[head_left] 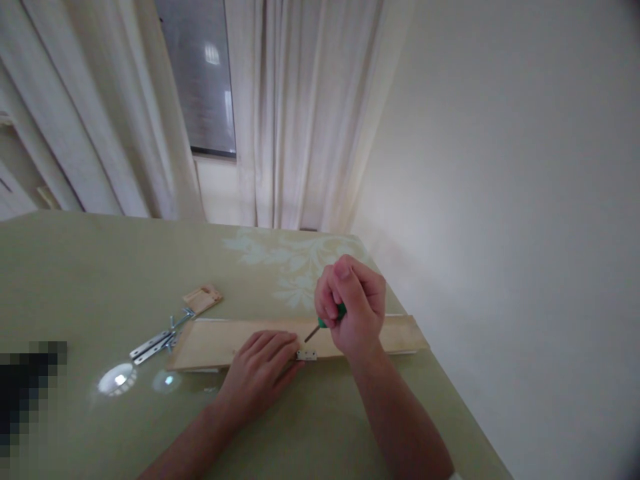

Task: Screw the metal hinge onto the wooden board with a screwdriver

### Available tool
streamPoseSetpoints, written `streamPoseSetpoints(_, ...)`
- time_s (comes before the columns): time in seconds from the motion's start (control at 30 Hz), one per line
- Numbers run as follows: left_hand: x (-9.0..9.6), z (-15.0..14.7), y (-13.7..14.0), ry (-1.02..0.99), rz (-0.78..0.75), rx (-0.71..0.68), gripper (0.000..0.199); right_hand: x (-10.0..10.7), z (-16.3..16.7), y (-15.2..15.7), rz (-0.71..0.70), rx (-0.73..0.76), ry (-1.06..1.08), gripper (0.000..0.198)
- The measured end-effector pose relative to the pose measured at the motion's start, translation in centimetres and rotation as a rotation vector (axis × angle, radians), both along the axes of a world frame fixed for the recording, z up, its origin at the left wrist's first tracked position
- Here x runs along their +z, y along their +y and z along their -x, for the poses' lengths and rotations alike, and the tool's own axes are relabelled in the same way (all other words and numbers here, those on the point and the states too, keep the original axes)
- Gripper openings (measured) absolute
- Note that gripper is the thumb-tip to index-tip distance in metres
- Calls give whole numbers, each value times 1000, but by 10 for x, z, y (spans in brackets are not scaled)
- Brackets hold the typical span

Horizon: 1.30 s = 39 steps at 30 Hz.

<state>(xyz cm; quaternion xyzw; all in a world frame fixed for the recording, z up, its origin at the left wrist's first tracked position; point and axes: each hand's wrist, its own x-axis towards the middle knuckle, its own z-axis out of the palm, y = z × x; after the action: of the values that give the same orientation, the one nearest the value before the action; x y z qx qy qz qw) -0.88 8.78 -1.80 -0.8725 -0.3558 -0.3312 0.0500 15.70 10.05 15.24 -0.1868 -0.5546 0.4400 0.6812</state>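
A long pale wooden board (215, 340) lies across the table, with a small metal hinge (307, 355) at its near edge. My left hand (263, 363) rests over the board just left of the hinge, fingers together on top and thumb along the near edge. In my right hand (353, 300), a fist closed around the green handle, is a screwdriver (314, 332). Its shaft slants down to the left, and the tip is just above the hinge; whether it touches anything, I cannot tell. My right fingers cover most of the handle.
Left of the board lie metal strips (150, 347) and several bolts (175, 327), beside a small wooden piece (203, 298). The green table (125, 267) has its right edge close to the board's end. Curtains (310, 120) and a white wall (500, 200) stand beyond.
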Motion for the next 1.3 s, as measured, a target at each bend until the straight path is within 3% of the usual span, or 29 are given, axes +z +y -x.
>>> streamPoseSetpoints(0.2,4,-4,-3,-79,-34,-31,25,-19,-3,7,53,20,-175,51)
streamPoseSetpoints(0.4,12,-4,-4,-125,-76,-73,14,-29,6,5,64,106,-140,49)
streamPoseSetpoints(0.83,9,-6,-5,-119,-118,-53,13,-39,11,15,138,184,-113,49)
streamPoseSetpoints(1.1,9,-8,-9,-129,-228,1,16,-46,11,14,36,273,-58,47)
streamPoseSetpoints(1.3,7,-8,-9,-93,-207,29,22,-53,5,22,-30,276,-52,29)
